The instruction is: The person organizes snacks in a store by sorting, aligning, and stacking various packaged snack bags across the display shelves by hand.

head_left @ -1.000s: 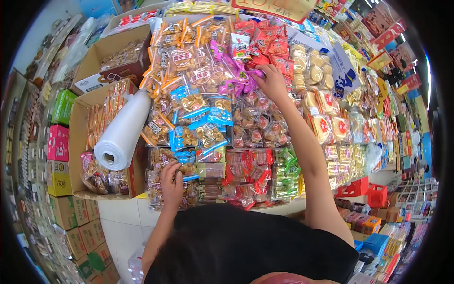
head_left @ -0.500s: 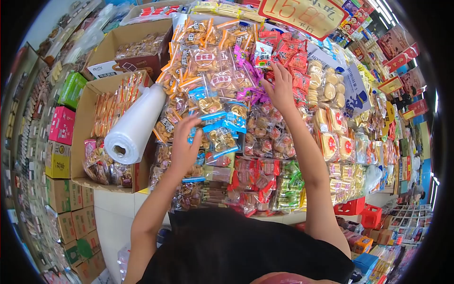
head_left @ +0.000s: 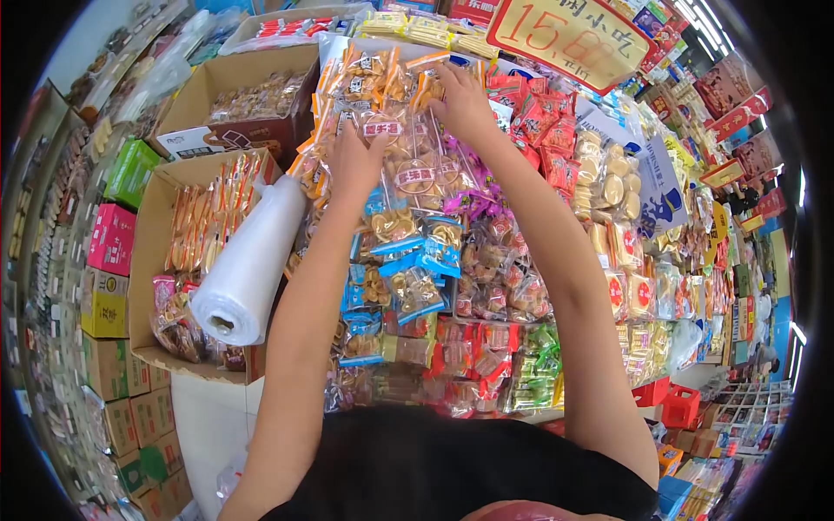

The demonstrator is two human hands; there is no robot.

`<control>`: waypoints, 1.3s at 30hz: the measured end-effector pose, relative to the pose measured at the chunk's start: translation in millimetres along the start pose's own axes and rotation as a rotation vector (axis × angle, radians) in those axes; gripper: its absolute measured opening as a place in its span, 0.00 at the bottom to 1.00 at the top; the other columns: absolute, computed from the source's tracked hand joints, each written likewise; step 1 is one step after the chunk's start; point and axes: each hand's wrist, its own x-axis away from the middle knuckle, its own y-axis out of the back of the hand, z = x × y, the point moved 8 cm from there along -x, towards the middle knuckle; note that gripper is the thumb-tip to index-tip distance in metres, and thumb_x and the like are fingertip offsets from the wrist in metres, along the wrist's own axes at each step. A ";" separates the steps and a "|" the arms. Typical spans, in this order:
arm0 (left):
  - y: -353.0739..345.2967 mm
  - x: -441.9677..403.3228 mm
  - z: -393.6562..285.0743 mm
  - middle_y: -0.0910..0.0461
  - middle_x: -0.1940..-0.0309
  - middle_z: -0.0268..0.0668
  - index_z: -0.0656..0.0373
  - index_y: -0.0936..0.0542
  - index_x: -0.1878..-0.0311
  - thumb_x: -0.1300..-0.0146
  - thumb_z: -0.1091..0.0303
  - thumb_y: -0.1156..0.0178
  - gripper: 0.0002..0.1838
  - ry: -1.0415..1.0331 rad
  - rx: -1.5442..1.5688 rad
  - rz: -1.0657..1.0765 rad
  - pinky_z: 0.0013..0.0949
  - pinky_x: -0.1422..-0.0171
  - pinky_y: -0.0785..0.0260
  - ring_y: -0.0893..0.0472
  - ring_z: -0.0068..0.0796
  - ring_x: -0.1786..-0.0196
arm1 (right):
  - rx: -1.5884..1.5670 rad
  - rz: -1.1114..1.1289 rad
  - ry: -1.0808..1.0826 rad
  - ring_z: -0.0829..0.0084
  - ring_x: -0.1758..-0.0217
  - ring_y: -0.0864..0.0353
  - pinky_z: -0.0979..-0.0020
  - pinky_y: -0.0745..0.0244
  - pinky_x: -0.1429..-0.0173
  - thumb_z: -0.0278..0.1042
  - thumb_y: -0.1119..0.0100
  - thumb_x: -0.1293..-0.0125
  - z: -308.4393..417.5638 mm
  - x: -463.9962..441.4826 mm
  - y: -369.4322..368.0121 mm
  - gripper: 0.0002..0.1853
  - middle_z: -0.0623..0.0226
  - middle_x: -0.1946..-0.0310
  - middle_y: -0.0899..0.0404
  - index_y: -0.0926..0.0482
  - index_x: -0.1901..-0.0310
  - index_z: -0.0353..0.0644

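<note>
My left hand (head_left: 354, 165) reaches over the left part of the snack display, thumb and fingers apart. Its fingertips are beside a clear snack bag with a red-and-white label (head_left: 382, 128). Further right and higher, my right hand (head_left: 462, 102) has its thumb and fingers spread at the edge of an orange-edged snack packet (head_left: 426, 87). Whether it presses on that packet is hard to see. Below the hands lie blue-edged snack bags (head_left: 412, 291) and purple packets (head_left: 473, 204). Red packets (head_left: 546, 122) are right of my right hand.
A white plastic bag roll (head_left: 248, 260) leans across an open carton of snacks (head_left: 148, 260) at the left. Another carton (head_left: 187, 95) stands behind it. A price sign (head_left: 569, 39) hangs over the far side. Pale round biscuits (head_left: 612, 187) lie at the right.
Both hands have moved farther up the display. My left hand left the blue-edged bags, and my right hand went up and left from the red packets. The view has shifted slightly.
</note>
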 end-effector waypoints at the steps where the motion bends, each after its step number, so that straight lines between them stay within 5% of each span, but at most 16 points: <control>1: -6.9 -5.2 4.2 0.24 0.49 0.57 0.72 0.32 0.41 0.44 0.51 0.37 0.36 0.051 0.015 0.073 0.48 0.33 0.44 0.28 0.55 0.42 | 0.005 0.130 -0.119 0.49 0.44 0.27 0.54 0.33 0.39 0.35 0.38 0.46 -11.0 -4.0 -12.2 0.25 0.49 0.51 0.24 0.27 0.45 0.40; 6: -24.1 -16.8 12.0 0.21 0.54 0.54 0.70 0.27 0.47 0.47 0.49 0.34 0.35 0.129 0.153 0.093 0.45 0.41 0.34 0.22 0.50 0.51 | 0.163 0.558 -0.284 0.51 0.48 0.24 0.54 0.33 0.40 0.38 0.41 0.44 -22.5 -1.6 -30.2 0.16 0.54 0.57 0.20 0.20 0.55 0.43; 12: -33.9 -13.5 5.9 0.20 0.61 0.48 0.70 0.26 0.52 0.48 0.51 0.32 0.31 0.152 0.234 0.137 0.42 0.49 0.29 0.19 0.43 0.55 | 0.103 0.261 -0.190 0.53 0.58 0.20 0.56 0.26 0.53 0.40 0.41 0.44 -44.9 -11.9 -1.2 0.14 0.54 0.63 0.20 0.19 0.60 0.40; 15: -39.0 -18.0 -1.2 0.20 0.62 0.46 0.71 0.27 0.53 0.48 0.56 0.30 0.29 0.167 0.429 0.193 0.38 0.51 0.27 0.19 0.38 0.56 | -0.097 0.149 -0.445 0.57 0.65 0.18 0.60 0.25 0.59 0.45 0.39 0.41 -60.9 -23.7 23.7 0.18 0.53 0.68 0.18 0.20 0.63 0.34; 17: -37.2 -19.0 -6.5 0.20 0.63 0.45 0.72 0.28 0.54 0.47 0.59 0.30 0.27 0.317 0.942 0.160 0.34 0.54 0.27 0.19 0.33 0.59 | -0.198 0.132 -0.526 0.60 0.66 0.18 0.62 0.25 0.60 0.46 0.39 0.41 -71.3 -25.0 17.2 0.19 0.54 0.69 0.17 0.19 0.63 0.34; 20: -17.8 -48.0 -8.8 0.20 0.63 0.45 0.72 0.28 0.55 0.46 0.59 0.31 0.26 0.207 0.606 0.006 0.33 0.54 0.27 0.19 0.33 0.61 | -0.480 0.054 -0.653 0.70 0.72 0.20 0.67 0.26 0.65 0.47 0.37 0.42 -102.0 -24.8 -8.5 0.19 0.59 0.72 0.18 0.18 0.66 0.34; 22: -17.3 -54.5 -14.9 0.20 0.62 0.45 0.71 0.27 0.55 0.46 0.60 0.31 0.25 0.193 0.565 -0.015 0.33 0.55 0.27 0.19 0.32 0.61 | -0.495 0.198 -0.860 0.80 0.80 0.30 0.76 0.33 0.76 0.45 0.37 0.38 -110.9 -22.5 -25.2 0.18 0.72 0.79 0.25 0.20 0.65 0.34; 25: -34.3 -69.4 -18.0 0.20 0.62 0.44 0.70 0.26 0.56 0.47 0.61 0.32 0.23 0.182 0.505 0.099 0.34 0.54 0.27 0.19 0.32 0.61 | -0.817 0.150 -0.994 0.81 0.81 0.31 0.78 0.34 0.77 0.43 0.36 0.38 -109.5 -26.9 -45.2 0.15 0.72 0.79 0.27 0.22 0.68 0.37; 34: -35.6 -81.6 3.4 0.18 0.68 0.46 0.68 0.22 0.63 0.51 0.57 0.31 0.22 0.144 0.385 0.088 0.37 0.57 0.27 0.18 0.38 0.65 | -0.876 -0.042 -0.969 0.79 0.82 0.29 0.77 0.33 0.78 0.43 0.38 0.36 -110.5 -35.3 -59.7 0.16 0.69 0.80 0.27 0.24 0.67 0.36; 39: -40.0 -87.0 2.8 0.18 0.72 0.43 0.69 0.21 0.65 0.50 0.52 0.30 0.24 0.119 0.144 0.158 0.39 0.58 0.27 0.19 0.39 0.67 | -0.643 0.290 -1.045 0.76 0.75 0.21 0.79 0.28 0.75 0.47 0.37 0.38 -108.4 -25.3 -82.6 0.20 0.64 0.74 0.20 0.21 0.61 0.33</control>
